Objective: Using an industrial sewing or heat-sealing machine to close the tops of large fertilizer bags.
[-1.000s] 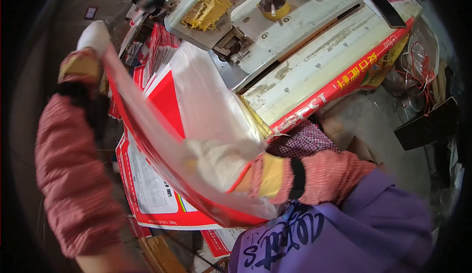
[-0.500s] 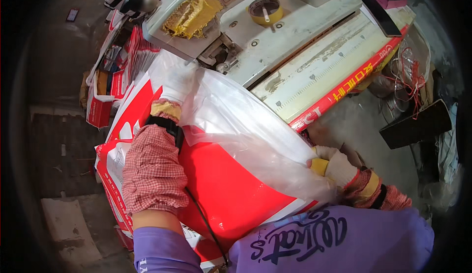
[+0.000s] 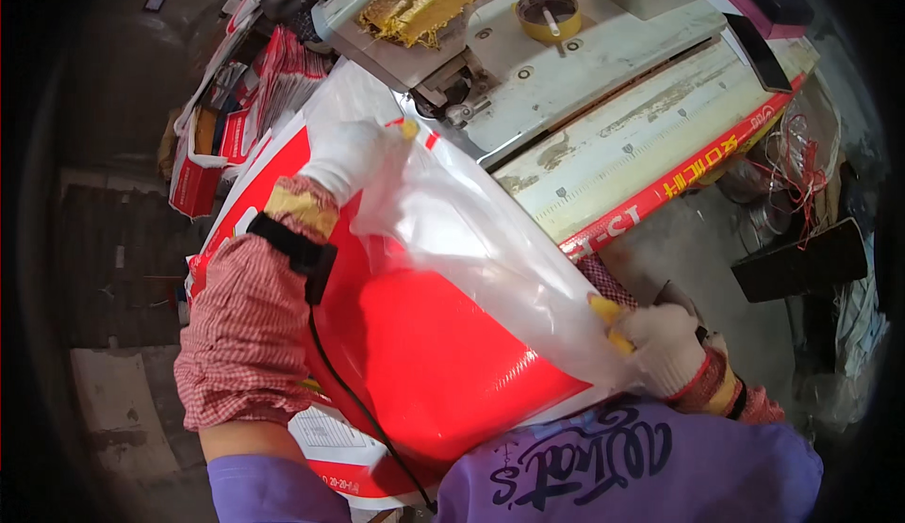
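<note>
A large red and white woven sack point(image 3: 415, 353) lies in front of me, its translucent plastic liner point(image 3: 509, 287) showing along the mouth. My left hand point(image 3: 356, 154), in a white glove with yellow fingertips, is closed on the mouth's far end, beside the sewing head point(image 3: 448, 89). At the near end, my right hand point(image 3: 663, 346), gloved likewise, pinches the mouth edge close to my body. Between both hands the edge is stretched along the side of the machine bed point(image 3: 613, 137). A black strap point(image 3: 297, 245) with a cord circles my left wrist.
Tape point(image 3: 547, 16) sits on the machine table, with a dark phone point(image 3: 757, 55) at its right end. Stacked red and white sacks point(image 3: 283, 75) stand at the far left. Red string point(image 3: 806, 179) and a dark box point(image 3: 799, 261) are at the right.
My left hand has drawn back from the sewing head to the left, uncovering more of the sack's far corner. My right hand has come slightly nearer to me. The view has shifted a little.
</note>
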Action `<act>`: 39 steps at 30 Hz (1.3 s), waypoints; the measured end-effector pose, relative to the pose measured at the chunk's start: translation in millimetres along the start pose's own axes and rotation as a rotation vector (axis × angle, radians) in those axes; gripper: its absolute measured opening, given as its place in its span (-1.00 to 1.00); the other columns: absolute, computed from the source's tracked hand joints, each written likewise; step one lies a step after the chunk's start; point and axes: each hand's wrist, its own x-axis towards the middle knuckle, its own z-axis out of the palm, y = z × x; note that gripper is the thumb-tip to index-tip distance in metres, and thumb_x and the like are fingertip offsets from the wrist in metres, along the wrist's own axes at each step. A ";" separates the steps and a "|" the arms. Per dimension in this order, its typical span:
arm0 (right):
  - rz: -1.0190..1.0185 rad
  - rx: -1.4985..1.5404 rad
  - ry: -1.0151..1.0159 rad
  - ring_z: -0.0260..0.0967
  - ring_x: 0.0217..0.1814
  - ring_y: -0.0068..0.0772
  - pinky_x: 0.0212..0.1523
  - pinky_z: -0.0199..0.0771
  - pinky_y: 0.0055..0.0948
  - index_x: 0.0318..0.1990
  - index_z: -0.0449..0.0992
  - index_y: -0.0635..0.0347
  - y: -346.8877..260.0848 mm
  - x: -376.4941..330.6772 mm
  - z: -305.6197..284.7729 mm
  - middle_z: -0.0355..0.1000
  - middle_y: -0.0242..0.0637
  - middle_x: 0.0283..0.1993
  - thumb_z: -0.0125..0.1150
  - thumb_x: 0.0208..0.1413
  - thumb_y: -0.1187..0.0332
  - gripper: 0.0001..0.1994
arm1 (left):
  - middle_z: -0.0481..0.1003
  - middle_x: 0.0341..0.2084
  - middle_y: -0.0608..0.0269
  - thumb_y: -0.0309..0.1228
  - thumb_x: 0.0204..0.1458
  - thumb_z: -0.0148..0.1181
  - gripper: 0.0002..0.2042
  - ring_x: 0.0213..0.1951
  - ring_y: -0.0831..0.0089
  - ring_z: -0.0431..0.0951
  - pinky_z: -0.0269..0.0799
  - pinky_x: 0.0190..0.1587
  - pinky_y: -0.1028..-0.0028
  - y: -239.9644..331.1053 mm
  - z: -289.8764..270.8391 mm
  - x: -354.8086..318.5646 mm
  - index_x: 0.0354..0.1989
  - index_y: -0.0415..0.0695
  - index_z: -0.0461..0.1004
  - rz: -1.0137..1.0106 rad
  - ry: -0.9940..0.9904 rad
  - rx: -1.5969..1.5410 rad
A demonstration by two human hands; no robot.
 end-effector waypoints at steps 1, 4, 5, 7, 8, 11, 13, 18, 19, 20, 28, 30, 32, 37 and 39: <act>0.005 -0.004 0.002 0.39 -0.51 -0.14 -0.50 0.41 -0.37 -0.48 0.51 0.08 -1.2 0.5 -0.3 0.39 -0.19 -0.58 0.10 -0.18 0.21 -0.82 | 0.47 -0.48 0.06 -0.22 0.05 -0.13 -0.74 -0.36 0.10 0.48 0.36 -0.34 0.25 -0.1 4.4 5.4 -0.32 -0.01 0.50 0.004 0.003 -0.004; -0.119 0.041 -0.071 0.39 -0.50 -0.16 -0.51 0.39 -0.34 -0.46 0.49 0.06 -0.4 -7.5 4.3 0.39 -0.22 -0.55 0.11 -0.19 0.24 -0.85 | 0.48 -0.46 0.00 -0.27 -0.02 -0.08 -0.77 -0.37 0.06 0.48 0.37 -0.33 0.21 -1.4 12.9 13.6 -0.33 -0.06 0.49 0.127 0.166 -0.190; -0.125 0.035 -0.077 0.39 -0.50 -0.16 -0.51 0.39 -0.34 -0.46 0.49 0.06 -3.1 2.5 6.1 0.39 -0.22 -0.55 0.11 -0.19 0.24 -0.85 | 0.48 -0.46 0.00 -0.27 -0.02 -0.08 -0.77 -0.37 0.06 0.48 0.37 -0.33 0.21 -11.1 16.8 22.8 -0.33 -0.06 0.49 0.118 0.167 -0.194; -0.137 -0.213 -0.073 0.38 -0.51 -0.17 -0.52 0.35 -0.30 -0.46 0.46 0.07 -22.1 32.9 5.4 0.38 -0.23 -0.55 0.09 -0.20 0.28 -0.86 | 0.49 -0.46 0.04 -0.27 -0.08 -0.02 -0.77 -0.37 0.07 0.49 0.39 -0.31 0.23 -34.4 23.0 44.2 -0.35 -0.08 0.50 -0.093 0.276 -0.406; -0.252 -0.214 0.067 0.38 -0.51 -0.17 -0.52 0.34 -0.29 -0.44 0.44 0.08 -23.2 50.8 14.9 0.37 -0.25 -0.56 0.08 -0.20 0.29 -0.86 | 0.49 -0.43 0.02 -0.26 -0.11 0.00 -0.76 -0.32 0.08 0.49 0.40 -0.29 0.25 -37.3 19.6 58.5 -0.35 -0.09 0.50 -0.029 0.319 -0.277; -0.403 -0.251 0.184 0.38 -0.49 -0.15 -0.49 0.35 -0.27 -0.42 0.44 0.11 -47.0 98.5 22.2 0.38 -0.24 -0.55 0.05 -0.18 0.29 -0.84 | 0.48 -0.37 -0.04 -0.32 -0.11 -0.02 -0.76 -0.26 0.13 0.50 0.42 -0.27 0.27 -97.3 20.2 88.5 -0.29 -0.12 0.47 -0.142 0.423 0.036; -0.374 -0.325 0.147 0.39 -0.44 -0.11 -0.43 0.37 -0.23 -0.41 0.47 0.14 -76.1 154.1 21.3 0.40 -0.17 -0.51 0.01 -0.14 0.28 -0.82 | 0.49 -0.38 0.00 -0.37 -0.12 -0.04 -0.79 -0.27 0.18 0.51 0.42 -0.28 0.25 -99.1 -10.5 90.7 -0.33 -0.13 0.47 -0.151 0.631 -0.146; -0.363 -0.472 0.070 0.42 -0.30 -0.01 -0.29 0.42 -0.16 -0.40 0.54 0.20 -110.5 219.9 14.7 0.44 -0.01 -0.40 -0.08 -0.05 0.27 -0.73 | 0.49 -0.50 0.07 -0.40 -0.12 -0.04 -0.84 -0.32 0.09 0.50 0.42 -0.29 0.23 -82.7 -57.3 49.1 -0.44 -0.14 0.48 -0.009 0.425 0.267; -0.380 -0.450 0.059 0.42 -0.30 -0.01 -0.29 0.42 -0.16 -0.40 0.54 0.20 -108.8 227.6 18.7 0.44 -0.01 -0.40 -0.08 -0.05 0.27 -0.73 | 0.48 -0.52 0.05 -0.43 -0.13 -0.03 -0.84 -0.33 0.10 0.50 0.42 -0.30 0.24 -76.2 -56.6 27.9 -0.45 -0.17 0.48 0.107 0.203 0.340; -0.432 -0.433 0.081 0.43 -0.32 -0.07 -0.27 0.43 -0.23 -0.40 0.56 0.17 -103.4 234.2 20.7 0.46 -0.06 -0.36 -0.03 -0.09 0.25 -0.74 | 0.46 -0.57 0.11 -0.40 -0.18 0.05 -0.89 -0.36 0.13 0.49 0.39 -0.28 0.28 -63.4 -58.2 7.8 -0.52 -0.13 0.47 0.137 0.185 0.348; -0.483 -0.153 -0.356 0.43 -0.40 -0.12 -0.37 0.40 -0.26 -0.34 0.55 0.11 -78.1 260.8 -21.2 0.47 -0.12 -0.39 0.11 -0.16 0.14 -0.71 | 0.41 -0.37 0.06 -0.16 -0.28 0.23 -0.59 -0.34 0.22 0.45 0.33 -0.18 0.36 92.9 -117.4 -71.5 -0.26 -0.14 0.43 0.620 0.199 0.171; -0.754 -0.584 -0.221 0.43 -0.37 -0.14 -0.37 0.41 -0.24 -0.26 0.51 0.13 -83.0 264.4 -17.2 0.46 -0.14 -0.30 0.16 -0.18 0.16 -0.68 | 0.42 -0.43 0.09 -0.25 -0.20 0.21 -0.53 -0.38 0.28 0.46 0.38 -0.29 0.41 98.5 -122.4 -74.3 -0.08 -0.20 0.37 0.780 -0.155 -0.051; -0.640 -0.307 -0.229 0.44 -0.37 -0.10 -0.34 0.37 -0.25 -0.37 0.56 0.12 -78.7 264.0 -12.2 0.47 -0.10 -0.41 0.17 -0.25 0.16 -0.72 | 0.42 -0.49 0.15 -0.33 -0.16 0.17 -0.58 -0.43 0.34 0.46 0.38 -0.33 0.46 83.0 -132.7 -77.1 -0.08 -0.23 0.36 0.731 -0.395 -0.326; -0.629 -0.278 -0.137 0.42 -0.40 -0.02 -0.37 0.39 -0.23 -0.43 0.56 0.18 -79.1 262.8 1.6 0.45 -0.05 -0.45 0.20 -0.28 0.15 -0.69 | 0.43 -0.58 0.28 -0.39 0.02 0.02 -0.73 -0.50 0.58 0.44 0.37 -0.45 0.58 58.8 -139.0 -83.4 -0.12 -0.24 0.38 0.216 -0.757 -0.902; -0.663 -0.279 -0.084 0.42 -0.41 -0.02 -0.37 0.39 -0.23 -0.44 0.56 0.19 -74.0 265.7 5.7 0.45 -0.04 -0.45 0.19 -0.28 0.18 -0.72 | 0.48 -0.52 0.23 -0.03 -0.04 0.09 -0.55 -0.46 0.51 0.48 0.40 -0.38 0.50 67.8 -165.4 -92.4 -0.17 -0.18 0.44 0.118 -1.061 -0.640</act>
